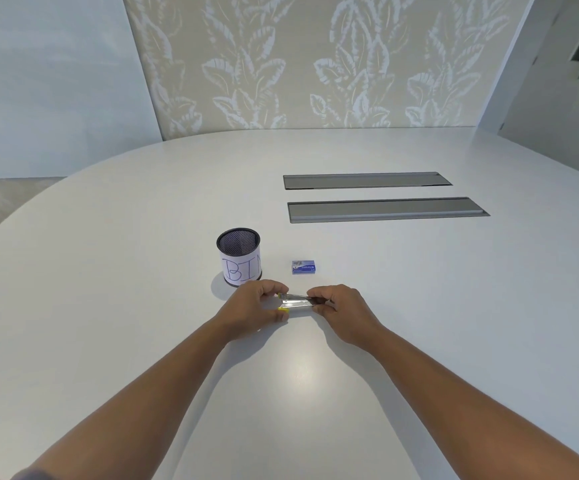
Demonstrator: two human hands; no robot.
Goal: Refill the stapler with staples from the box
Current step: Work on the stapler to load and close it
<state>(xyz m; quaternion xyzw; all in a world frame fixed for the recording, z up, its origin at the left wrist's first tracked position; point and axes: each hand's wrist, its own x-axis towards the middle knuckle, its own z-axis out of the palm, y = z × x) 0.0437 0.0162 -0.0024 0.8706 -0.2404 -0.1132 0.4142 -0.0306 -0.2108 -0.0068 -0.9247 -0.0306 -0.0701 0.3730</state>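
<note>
On mesh cup [239, 255], "BI"

Stapler [296, 303]: small, metal with yellow ends, hinged open so that two silver bars show, one just behind the other, lying crosswise low over the white table; its two ends are covered by fingers. Box of staples [303, 267]: small, blue, rectangular, closed, lying flat on the table just beyond the stapler and apart from it.
</note>
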